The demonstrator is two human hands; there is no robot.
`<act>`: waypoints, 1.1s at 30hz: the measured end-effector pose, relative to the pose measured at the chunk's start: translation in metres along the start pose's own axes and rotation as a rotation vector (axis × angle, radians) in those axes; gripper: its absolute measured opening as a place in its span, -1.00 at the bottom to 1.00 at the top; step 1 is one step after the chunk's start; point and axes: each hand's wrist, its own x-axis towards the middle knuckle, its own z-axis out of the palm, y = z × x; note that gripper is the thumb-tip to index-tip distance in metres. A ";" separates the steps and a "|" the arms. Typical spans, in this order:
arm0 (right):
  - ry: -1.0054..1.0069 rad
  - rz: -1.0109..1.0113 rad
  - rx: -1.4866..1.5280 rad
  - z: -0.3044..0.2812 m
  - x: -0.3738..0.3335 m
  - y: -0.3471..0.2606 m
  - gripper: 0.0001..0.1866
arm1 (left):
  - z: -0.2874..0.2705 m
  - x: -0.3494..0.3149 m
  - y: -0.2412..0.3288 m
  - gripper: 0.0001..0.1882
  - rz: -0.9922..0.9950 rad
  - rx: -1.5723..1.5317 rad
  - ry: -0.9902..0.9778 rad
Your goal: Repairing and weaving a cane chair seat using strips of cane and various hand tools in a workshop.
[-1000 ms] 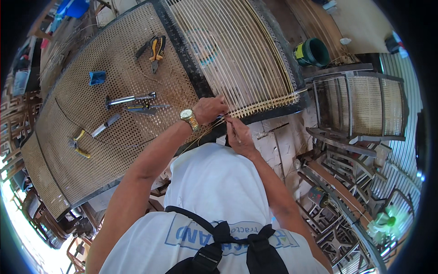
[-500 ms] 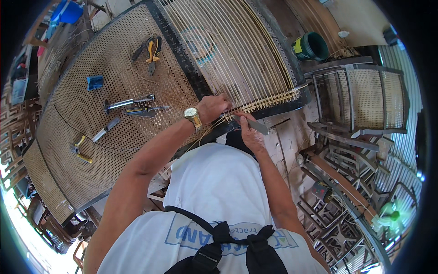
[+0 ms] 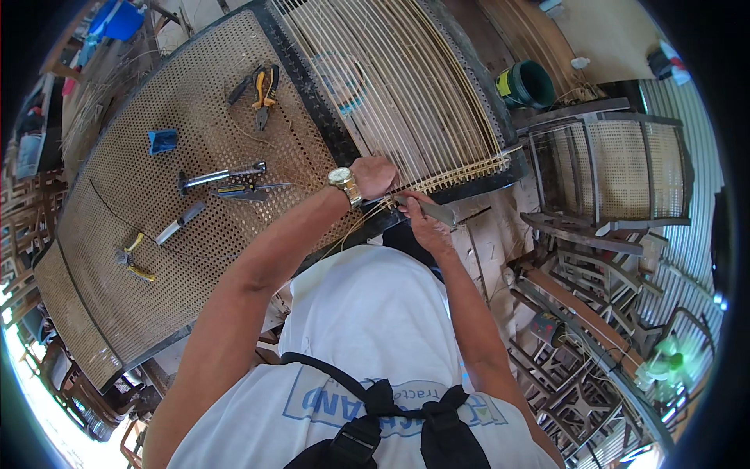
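Observation:
My left hand (image 3: pixel 375 175), with a gold watch (image 3: pixel 342 182) on its wrist, is bent over the near edge of the cane panel. Its curled fingertips are hidden, so what they pinch cannot be seen. Close beside it, my right hand (image 3: pixel 426 227) is closed round a flat grey blade-like tool (image 3: pixel 439 212). Both hands meet where the woven cane band (image 3: pixel 461 175) ends at the dark frame (image 3: pixel 476 187). Long parallel cane strands (image 3: pixel 422 102) stretch away from there. A few loose strands (image 3: pixel 367 216) trail below my left hand.
On the finished cane mesh (image 3: pixel 203 102) to the left lie yellow-and-black pliers (image 3: pixel 266 95), a hammer (image 3: pixel 223 177), a pointed tool (image 3: pixel 242 190), a chisel-like blade (image 3: pixel 180 223), yellow-handled pincers (image 3: pixel 133 258) and a blue scrap (image 3: pixel 162 141). A green bucket (image 3: pixel 531 84) and wooden chair frames (image 3: pixel 578 344) stand right.
My left hand has shifted slightly right and its wrist has turned, closer to my right hand. The blade-like tool in my right hand has tilted a little.

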 end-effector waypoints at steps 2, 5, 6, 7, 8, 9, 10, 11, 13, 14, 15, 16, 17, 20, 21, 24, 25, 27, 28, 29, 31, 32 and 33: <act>-0.030 -0.029 -0.033 -0.003 0.001 -0.005 -0.69 | 0.002 -0.006 -0.005 -0.87 0.053 -0.108 0.024; -0.071 -0.064 -0.141 -0.011 0.003 -0.015 -0.73 | -0.011 -0.011 -0.001 -0.79 0.017 -0.115 -0.129; -0.092 -0.071 -0.217 -0.011 0.001 -0.022 -0.77 | -0.013 -0.017 0.003 -0.77 -0.001 -0.114 -0.152; -0.090 -0.069 -0.214 -0.010 -0.002 -0.027 -0.77 | -0.012 -0.019 0.001 -0.77 -0.001 -0.113 -0.156; -0.104 -0.227 -0.336 -0.006 -0.006 -0.032 -0.79 | -0.011 -0.020 -0.001 -0.80 0.026 -0.124 -0.139; -0.116 -0.390 -0.462 -0.004 -0.008 -0.037 -0.80 | -0.010 -0.019 -0.003 -0.84 0.056 -0.133 -0.117; -0.111 -0.390 -0.462 -0.003 -0.009 -0.034 -0.80 | -0.011 -0.015 -0.007 -0.84 0.060 -0.132 -0.118; -0.102 -0.521 -0.492 -0.002 -0.008 -0.027 -0.80 | -0.013 -0.008 -0.013 -0.82 0.128 -0.104 -0.158; -0.091 -0.649 -0.518 0.003 -0.009 -0.019 -0.79 | -0.010 -0.001 -0.020 -0.80 0.195 -0.077 -0.202; -0.072 -0.736 -0.524 0.006 -0.009 -0.016 -0.77 | -0.008 0.002 -0.023 -0.79 0.198 -0.082 -0.225; -0.053 -0.824 -0.533 0.006 -0.009 -0.017 -0.75 | -0.010 0.005 -0.022 -0.77 0.203 -0.088 -0.245; -0.053 -0.825 -0.535 0.005 -0.010 -0.019 -0.75 | -0.010 0.006 -0.021 -0.77 0.204 -0.088 -0.243; -0.094 -0.736 -0.571 0.004 -0.012 -0.020 -0.75 | -0.009 0.005 -0.019 -0.78 0.174 -0.068 -0.258; -0.123 -0.610 -0.530 -0.003 -0.008 -0.028 -0.76 | -0.015 -0.001 -0.008 -0.77 0.112 -0.064 -0.249; -0.128 -0.575 -0.453 -0.006 -0.006 -0.036 -0.77 | -0.015 -0.002 -0.006 -0.77 0.063 -0.086 -0.217; 0.024 -0.325 -0.330 -0.004 -0.015 -0.056 -0.81 | -0.014 -0.013 -0.005 -0.79 -0.018 -0.069 -0.168; 0.022 -0.322 -0.331 -0.005 -0.015 -0.053 -0.81 | -0.014 -0.018 -0.002 -0.79 -0.050 -0.078 -0.123; 0.056 -0.323 -0.372 -0.009 -0.012 -0.048 -0.83 | -0.010 -0.021 0.002 -0.79 -0.076 -0.057 -0.104; 0.056 -0.322 -0.372 -0.010 -0.012 -0.047 -0.83 | -0.011 -0.023 0.004 -0.79 -0.085 -0.105 -0.071; 0.067 -0.327 -0.388 -0.010 -0.013 -0.046 -0.83 | -0.013 -0.024 0.005 -0.78 -0.094 -0.154 -0.039; 0.079 -0.333 -0.405 -0.011 -0.012 -0.044 -0.83 | -0.009 -0.025 0.002 -0.79 -0.040 -0.246 0.091; 0.080 -0.339 -0.411 -0.010 -0.011 -0.042 -0.83 | -0.007 -0.024 0.001 -0.80 0.014 -0.338 0.220; 0.080 -0.346 -0.417 -0.009 -0.010 -0.042 -0.83 | -0.007 -0.023 0.002 -0.80 0.016 -0.338 0.220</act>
